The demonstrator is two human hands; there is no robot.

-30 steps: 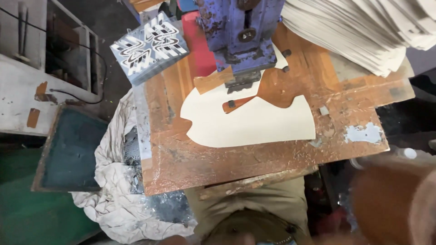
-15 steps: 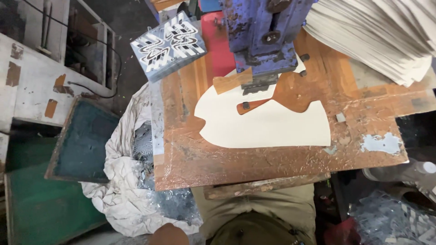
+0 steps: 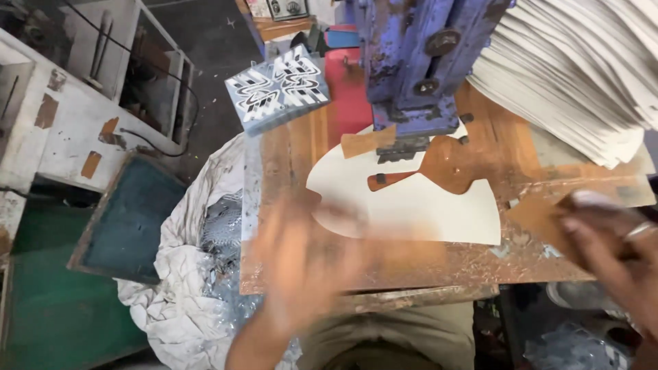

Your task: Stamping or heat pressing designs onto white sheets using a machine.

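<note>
Broadly, I saw the rusty wooden bench (image 3: 425, 264) fill most of the head view, with the blue press (image 3: 418, 62) standing at its far side and a tall stack of pale sheets (image 3: 582, 75) piled at the right. Off the bench's left edge lay a crumpled white cloth (image 3: 185, 288) and a dark framed tray (image 3: 127, 223), and a patterned grey-and-white block (image 3: 277, 89) sat at the bench's far left corner.

On the bench, the cream card blank (image 3: 411, 209) lay flat with its far part tucked under the press head. Its long axis ran roughly left to right across the bench; the rounded, notched end pointed left and the straight cut edge faced right. A brown guide plate (image 3: 449, 164) lay over its upper middle.

My left hand (image 3: 301, 264) was closest, hovering at the blank's rounded left end and near edge, so the blank lay up and to the right of those fingers. Motion blur smeared it; the fingers looked spread, though I could not tell for certain, nor whether they touched the card. My right hand (image 3: 610, 240), wearing a ring, sat just beyond the blank's right edge, fingers curled but seemingly clasping nothing; the blur left that uncertain too.
</note>
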